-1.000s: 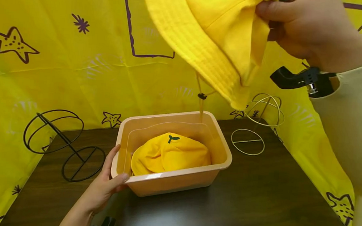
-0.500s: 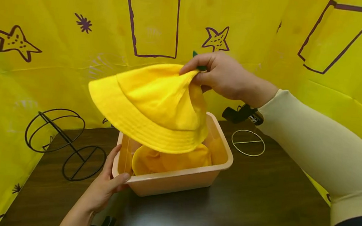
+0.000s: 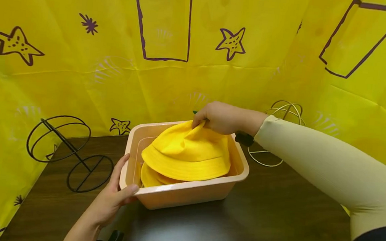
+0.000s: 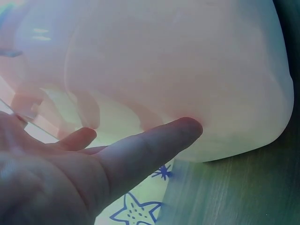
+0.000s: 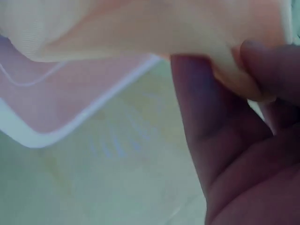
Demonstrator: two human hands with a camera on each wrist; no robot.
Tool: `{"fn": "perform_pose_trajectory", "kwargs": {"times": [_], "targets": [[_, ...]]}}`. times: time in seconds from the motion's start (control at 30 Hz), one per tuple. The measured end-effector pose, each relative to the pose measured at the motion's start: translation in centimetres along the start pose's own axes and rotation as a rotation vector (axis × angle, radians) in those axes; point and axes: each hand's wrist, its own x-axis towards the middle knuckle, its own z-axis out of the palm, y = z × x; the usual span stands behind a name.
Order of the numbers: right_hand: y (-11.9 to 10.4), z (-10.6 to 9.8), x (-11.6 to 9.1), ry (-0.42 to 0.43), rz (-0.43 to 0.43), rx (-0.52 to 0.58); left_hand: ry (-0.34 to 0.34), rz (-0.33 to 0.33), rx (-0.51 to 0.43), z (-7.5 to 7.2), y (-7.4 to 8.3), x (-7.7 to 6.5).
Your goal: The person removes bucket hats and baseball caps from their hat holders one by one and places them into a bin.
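My right hand (image 3: 222, 117) pinches the crown of a yellow bucket hat (image 3: 186, 154) at its top, where a bit of green shows beside the fingers. The hat sits within the tub's opening, brim down, over a second yellow hat (image 3: 153, 177) that is mostly covered. Both are in a pale peach plastic tub (image 3: 186, 196). My left hand (image 3: 108, 199) grips the tub's left front corner, thumb at the rim. In the left wrist view, its fingers (image 4: 154, 140) press along the tub's outer wall. The right wrist view shows the cloth gathered between thumb and fingers (image 5: 201, 103).
A black wire hat stand (image 3: 70, 148) stands left of the tub. To the right, a gold wire stand (image 3: 265, 165) is partly hidden by my right arm. The dark wooden table (image 3: 274, 219) meets a yellow patterned backdrop (image 3: 89, 88) behind and at the sides.
My right hand has brought the held hat down and leftward from the upper right into the tub, covering most of the other hat. My left hand stays on the tub.
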Motion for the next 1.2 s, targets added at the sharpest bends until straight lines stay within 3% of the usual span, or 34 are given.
{"fn": "perform_pose_trajectory", "kwargs": {"times": [0.17,0.3,0.5,0.6,0.77,0.87,0.97,1.03,1.1,1.2], "targets": [[-0.4,1.2,0.9,0.053,0.024,-0.110,0.001,0.006,-0.006,0.1,0.0,0.0],[-0.8,1.9,1.3,0.095,-0.001,-0.136,0.004,0.007,-0.004,0.1,0.0,-0.1],[-1.5,2.7,1.7,-0.115,-0.040,-0.097,0.002,-0.004,0.001,-0.1,0.0,0.1],[-2.2,2.3,1.7,-0.174,0.095,0.014,-0.004,-0.003,-0.003,-0.1,0.0,0.1],[-4.2,1.6,1.7,-0.202,0.560,0.394,-0.008,0.003,-0.005,-0.1,0.0,0.0],[-5.2,2.3,2.1,-0.247,0.741,0.630,-0.005,0.007,-0.002,-0.1,0.2,0.0],[-5.6,3.8,3.1,-0.265,0.769,0.755,0.002,0.002,0.003,-0.1,0.3,0.0],[-5.8,5.0,3.7,-0.256,0.757,0.770,0.005,-0.002,0.004,-0.1,0.3,0.0],[-6.0,6.3,4.4,-0.277,0.739,0.721,0.005,-0.006,0.005,-0.1,0.2,0.1],[-6.2,8.2,5.1,-0.334,0.752,0.555,0.003,-0.010,0.003,0.0,0.1,0.1]]}}
